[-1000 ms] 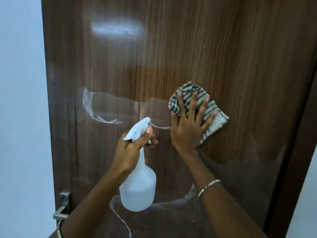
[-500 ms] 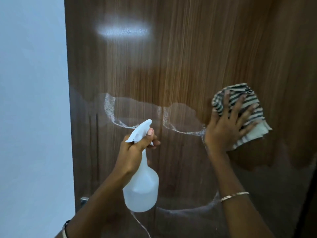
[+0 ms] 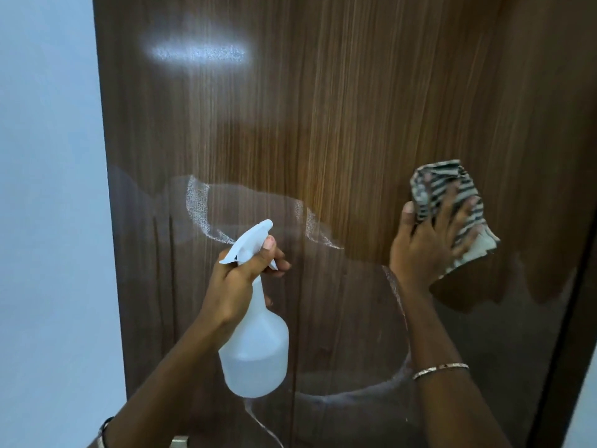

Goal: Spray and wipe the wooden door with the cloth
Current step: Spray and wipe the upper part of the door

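Cloth (image 3: 452, 202), crumpled and striped dark on pale, is being pressed against the wooden door (image 3: 355, 108) under the spread fingers of the right hand (image 3: 426, 240), its folds bulging past the fingertips. A translucent white spray bottle (image 3: 255, 350), bulbous with a narrow neck, is being gripped by the left hand (image 3: 239, 279), fingers curled round neck and trigger. Above those fingers, glossy vertical grain is being streaked by foamy arcs (image 3: 197, 205). A thin bracelet (image 3: 441, 370) is being worn on the right forearm; the door is being bordered by a pale wall (image 3: 48, 189).

Head camera, close before the door (image 3: 355, 108)
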{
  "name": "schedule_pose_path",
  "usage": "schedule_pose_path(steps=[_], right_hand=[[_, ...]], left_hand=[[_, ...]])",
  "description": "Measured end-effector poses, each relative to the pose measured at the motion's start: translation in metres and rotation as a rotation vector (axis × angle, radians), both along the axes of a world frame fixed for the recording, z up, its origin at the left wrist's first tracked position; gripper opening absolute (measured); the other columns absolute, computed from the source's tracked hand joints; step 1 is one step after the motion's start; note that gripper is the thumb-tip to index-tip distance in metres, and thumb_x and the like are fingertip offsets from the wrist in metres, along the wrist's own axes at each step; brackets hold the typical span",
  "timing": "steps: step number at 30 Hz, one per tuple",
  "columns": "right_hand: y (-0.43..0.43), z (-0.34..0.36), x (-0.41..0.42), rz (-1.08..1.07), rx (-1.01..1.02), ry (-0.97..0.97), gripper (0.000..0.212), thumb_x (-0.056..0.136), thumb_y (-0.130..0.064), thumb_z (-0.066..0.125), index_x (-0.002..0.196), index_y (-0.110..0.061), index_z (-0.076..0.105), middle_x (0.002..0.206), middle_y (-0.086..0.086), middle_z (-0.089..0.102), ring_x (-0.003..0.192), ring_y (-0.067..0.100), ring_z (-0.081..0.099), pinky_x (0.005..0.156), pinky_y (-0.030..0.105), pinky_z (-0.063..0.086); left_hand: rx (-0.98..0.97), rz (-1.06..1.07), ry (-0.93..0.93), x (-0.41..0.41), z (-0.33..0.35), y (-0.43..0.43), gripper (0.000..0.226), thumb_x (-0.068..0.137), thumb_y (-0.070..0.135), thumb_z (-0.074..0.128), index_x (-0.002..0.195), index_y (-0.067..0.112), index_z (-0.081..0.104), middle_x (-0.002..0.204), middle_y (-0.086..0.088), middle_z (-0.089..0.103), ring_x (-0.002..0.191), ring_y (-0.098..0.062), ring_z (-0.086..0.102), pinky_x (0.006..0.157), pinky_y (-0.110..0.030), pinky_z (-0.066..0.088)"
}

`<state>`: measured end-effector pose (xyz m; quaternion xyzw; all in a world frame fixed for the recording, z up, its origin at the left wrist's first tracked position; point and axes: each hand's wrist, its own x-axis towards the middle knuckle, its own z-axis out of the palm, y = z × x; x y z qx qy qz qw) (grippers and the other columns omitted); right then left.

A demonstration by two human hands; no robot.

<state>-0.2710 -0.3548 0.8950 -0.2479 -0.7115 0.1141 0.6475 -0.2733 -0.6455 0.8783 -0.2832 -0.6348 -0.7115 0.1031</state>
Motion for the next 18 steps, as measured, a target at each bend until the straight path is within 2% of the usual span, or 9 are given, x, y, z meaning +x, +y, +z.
schedule_pose_path(steps=[2,4,6,8,10,12,14,16,18], right_hand=[[-0.012,0.006,-0.006,0.005,-0.109,0.070,0.061,0.109,-0.059,0.013,0.165,-0.035,0.021,0.175,-0.001,0.010,0.161,0.032,-0.001,0.124,0.068,0.004],[-0.040,0.009,-0.020,-0.002,-0.107,0.085,0.060,0.109,-0.059,0.014,0.164,-0.038,0.006,0.175,0.002,0.008,0.160,0.036,0.001,0.122,0.070,0.005],[-0.080,0.008,-0.038,0.021,0.012,0.062,0.062,0.109,-0.058,0.025,0.164,-0.037,0.006,0.174,0.003,0.012,0.159,0.039,0.006,0.121,0.073,0.008],[-0.120,-0.002,-0.056,0.034,0.212,-0.025,0.062,0.108,-0.055,0.039,0.164,-0.041,0.017,0.174,0.002,0.012,0.160,0.039,0.007,0.122,0.071,0.007],[-0.140,-0.014,-0.064,0.068,0.378,-0.117,0.063,0.106,-0.050,0.049,0.163,-0.041,0.024,0.174,0.000,0.012,0.161,0.035,0.004,0.124,0.067,0.002],[-0.127,-0.015,-0.061,0.105,0.436,-0.160,0.066,0.104,-0.045,0.055,0.163,-0.044,0.024,0.174,-0.004,0.010,0.161,0.030,-0.001,0.126,0.062,-0.005],[-0.102,-0.011,-0.054,0.057,0.345,-0.148,0.068,0.104,-0.049,0.051,0.162,-0.049,0.017,0.174,-0.005,0.006,0.161,0.029,0.000,0.124,0.060,-0.007],[-0.078,-0.005,-0.046,-0.051,0.151,-0.050,0.060,0.108,-0.057,0.033,0.163,-0.046,0.011,0.174,-0.002,0.008,0.161,0.031,0.005,0.125,0.066,0.001],[-0.066,0.002,-0.041,-0.082,-0.040,0.062,0.057,0.110,-0.057,0.019,0.164,-0.040,0.015,0.174,-0.001,0.013,0.161,0.031,0.006,0.123,0.068,0.007]], left_hand=[[0.002,-0.007,0.007,-0.004,-0.001,-0.005,0.041,0.090,0.050,0.062,0.103,0.012,0.067,0.090,-0.002,0.076,0.093,-0.021,0.073,0.056,-0.029,0.056],[-0.007,-0.013,0.020,-0.007,-0.001,-0.010,0.037,0.092,0.049,0.061,0.102,0.014,0.068,0.090,-0.002,0.076,0.094,-0.022,0.073,0.056,-0.028,0.055],[-0.014,-0.009,0.026,-0.009,0.002,-0.014,0.034,0.092,0.049,0.061,0.099,0.016,0.067,0.088,0.000,0.076,0.093,-0.021,0.073,0.056,-0.027,0.055],[-0.007,-0.026,0.031,-0.011,0.004,-0.019,0.032,0.095,0.043,0.057,0.099,0.014,0.068,0.089,-0.003,0.075,0.092,-0.021,0.073,0.055,-0.030,0.054],[0.007,-0.037,0.039,-0.012,0.005,-0.024,0.031,0.098,0.039,0.055,0.102,0.011,0.068,0.090,-0.006,0.075,0.091,-0.021,0.073,0.055,-0.032,0.054],[0.007,-0.039,0.047,-0.015,0.005,-0.030,0.031,0.098,0.039,0.054,0.106,0.012,0.067,0.089,-0.005,0.075,0.091,-0.020,0.073,0.054,-0.030,0.054],[-0.004,-0.046,0.046,-0.020,0.004,-0.038,0.032,0.093,0.043,0.054,0.105,0.015,0.066,0.088,-0.001,0.075,0.091,-0.019,0.073,0.054,-0.027,0.055],[-0.029,-0.051,0.044,-0.025,0.002,-0.048,0.034,0.087,0.048,0.054,0.101,0.019,0.066,0.087,0.003,0.075,0.090,-0.018,0.073,0.055,-0.024,0.054],[-0.049,-0.058,0.043,-0.032,-0.001,-0.058,0.031,0.087,0.050,0.059,0.097,0.022,0.066,0.085,0.004,0.074,0.087,-0.017,0.073,0.055,-0.024,0.055]])
